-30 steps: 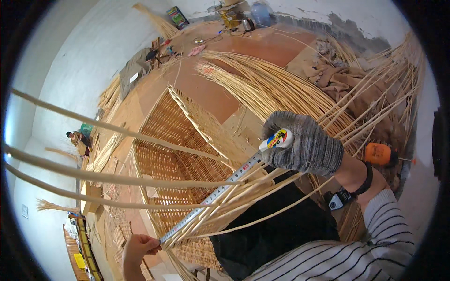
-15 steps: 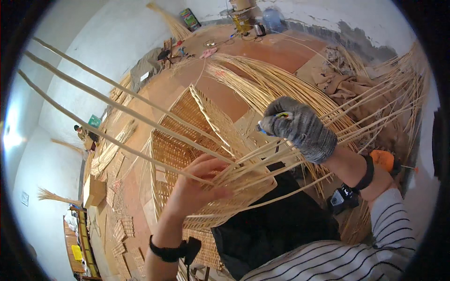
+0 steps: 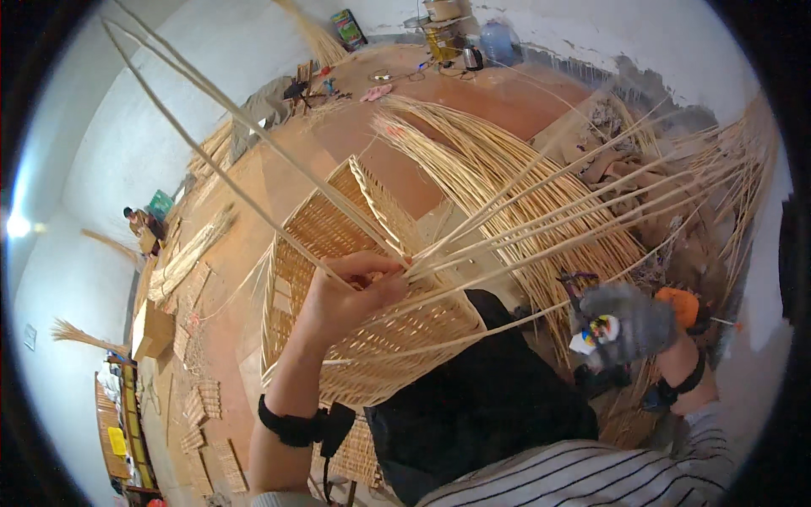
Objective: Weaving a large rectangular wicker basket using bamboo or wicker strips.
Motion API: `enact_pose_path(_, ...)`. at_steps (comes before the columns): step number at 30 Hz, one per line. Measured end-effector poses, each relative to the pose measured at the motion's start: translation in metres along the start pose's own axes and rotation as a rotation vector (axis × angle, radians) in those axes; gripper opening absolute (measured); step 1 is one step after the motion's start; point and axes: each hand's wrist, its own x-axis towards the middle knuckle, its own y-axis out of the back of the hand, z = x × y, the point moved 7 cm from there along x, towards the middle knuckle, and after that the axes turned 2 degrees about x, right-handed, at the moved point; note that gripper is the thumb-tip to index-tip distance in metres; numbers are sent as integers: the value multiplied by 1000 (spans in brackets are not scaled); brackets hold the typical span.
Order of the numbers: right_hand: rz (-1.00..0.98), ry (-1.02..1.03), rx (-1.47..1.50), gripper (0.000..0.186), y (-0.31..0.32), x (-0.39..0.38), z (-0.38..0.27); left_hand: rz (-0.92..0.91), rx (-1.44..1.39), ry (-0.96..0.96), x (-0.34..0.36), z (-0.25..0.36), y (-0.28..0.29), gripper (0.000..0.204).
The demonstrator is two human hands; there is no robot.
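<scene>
1. Left hand [image 3: 348, 297], bare, fingers pinched together on a bundle of long cane strands [image 3: 541, 226] at the top edge of the woven basket [image 3: 372, 338].
2. Strands' long axis: from the basket edge they fan up-right and up-left.
3. Right hand [image 3: 629, 321], grey glove, curled shut on a small tape measure [image 3: 594, 334], right of the basket.
4. Green box [image 3: 348, 27] leans on the far wall beyond the basket; blue water jug [image 3: 497, 40] right of it.

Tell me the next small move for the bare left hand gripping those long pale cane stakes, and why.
Probably bend the long pale cane stakes down over the woven wicker basket: the bare left hand pinches them at its rim, while the gloved right hand holds a tape measure aside.
</scene>
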Motion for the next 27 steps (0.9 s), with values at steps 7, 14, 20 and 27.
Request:
enact_pose_path(7, -480, -334, -588, 24, -32, -32, 36, -42, -59, -46, -4, -5, -7, 23)
enact_pose_path(14, -22, 745, -514, 22, -26, 127, -100, -33, -31, -30, -9, -4, -9, 23)
enact_pose_path(20, -256, 225, -142, 25, -36, 171, -31, -59, -170, 53, -2, -16, -20, 28)
enact_pose_path(27, -297, 163, -124, 25, -40, 188, -42, -29, -128, -26, -10, 6, -3, 25)
